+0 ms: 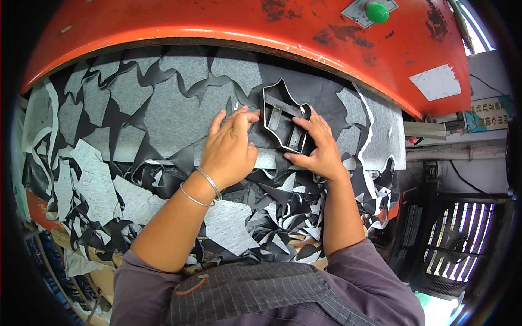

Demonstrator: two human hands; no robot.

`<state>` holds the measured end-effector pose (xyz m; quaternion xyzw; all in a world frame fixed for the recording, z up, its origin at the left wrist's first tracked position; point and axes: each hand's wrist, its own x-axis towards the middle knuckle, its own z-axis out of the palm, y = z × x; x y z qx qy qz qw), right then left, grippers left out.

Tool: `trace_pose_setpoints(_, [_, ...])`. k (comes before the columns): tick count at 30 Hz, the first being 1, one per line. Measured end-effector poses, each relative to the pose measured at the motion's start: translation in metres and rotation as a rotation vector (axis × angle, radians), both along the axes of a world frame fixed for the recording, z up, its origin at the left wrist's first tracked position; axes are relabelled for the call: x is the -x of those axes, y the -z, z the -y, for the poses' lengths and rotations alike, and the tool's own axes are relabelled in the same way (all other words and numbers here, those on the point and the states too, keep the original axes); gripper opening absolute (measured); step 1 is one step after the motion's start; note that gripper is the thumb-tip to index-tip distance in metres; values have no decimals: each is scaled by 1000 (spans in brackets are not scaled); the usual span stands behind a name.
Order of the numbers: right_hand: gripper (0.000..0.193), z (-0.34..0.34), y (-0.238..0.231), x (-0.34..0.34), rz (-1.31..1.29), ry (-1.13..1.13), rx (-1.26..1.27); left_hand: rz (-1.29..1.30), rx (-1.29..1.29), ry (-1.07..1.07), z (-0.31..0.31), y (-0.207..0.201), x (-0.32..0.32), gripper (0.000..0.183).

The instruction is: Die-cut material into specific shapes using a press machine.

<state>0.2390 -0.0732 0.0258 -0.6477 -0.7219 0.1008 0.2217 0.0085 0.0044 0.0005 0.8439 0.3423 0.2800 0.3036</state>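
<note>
A black metal cutting die with a wavy, shield-like outline and crossbars inside stands on dark sheet material. My right hand grips its right side, thumb at the lower edge and fingers over the rim. Just left of the die, my left hand rests on the sheet, its fingers bent and partly spread, the thumb apart from them. Some of its fingertips come close to the die's left edge; I cannot tell if they touch it. Around both hands the sheet is cut through, with grey shaped gaps between dark strips.
An orange-red machine beam with a green button spans the far side. Grey cut pieces and tangled dark offcuts lie along the near edge. To the right stands a black slatted frame.
</note>
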Motion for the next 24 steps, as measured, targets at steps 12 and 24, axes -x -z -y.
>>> trace_pose_setpoints(12, [72,2,-4,2,86,-12,-70,-31,-60,7,-1,-11,2,42])
trace_pose_setpoints(24, [75,30,-92,45,-536,362,-407,672,-101,-453,-78,-124,175,16])
